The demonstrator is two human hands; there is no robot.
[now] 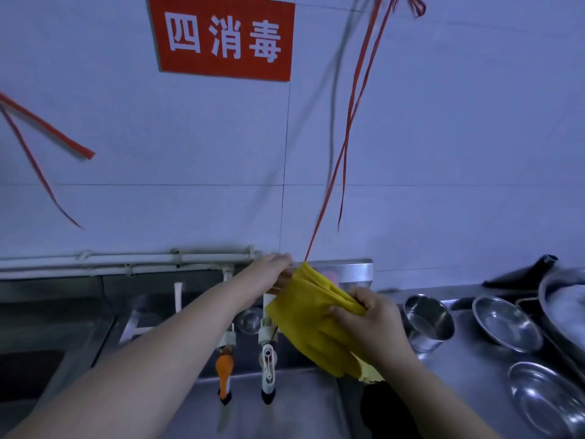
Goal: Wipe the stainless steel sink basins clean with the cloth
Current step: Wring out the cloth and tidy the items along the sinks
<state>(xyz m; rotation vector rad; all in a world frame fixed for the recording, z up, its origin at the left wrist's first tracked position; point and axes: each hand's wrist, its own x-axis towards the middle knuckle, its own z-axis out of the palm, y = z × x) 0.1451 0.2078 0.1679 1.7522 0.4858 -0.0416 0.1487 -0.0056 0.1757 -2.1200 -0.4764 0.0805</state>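
A yellow cloth (311, 321) hangs bunched in the air above the right sink basin (285, 403). My left hand (269, 274) pinches its upper corner near the steel backsplash. My right hand (370, 324) grips its folded right edge, and the rest of the cloth droops below both hands. A second, darker basin (38, 369) lies at the lower left. Two taps, one with an orange handle (225, 365) and one with a white handle (268, 365), hang over the right basin just left of the cloth.
Steel bowls (503, 321) and a steel cup (427, 318) stand on the counter to the right, with a large pan (563, 299) behind them. White pipes (126, 259) run along the wall. Red ribbons (351, 122) dangle down to the cloth. A red sign (221, 36) hangs above.
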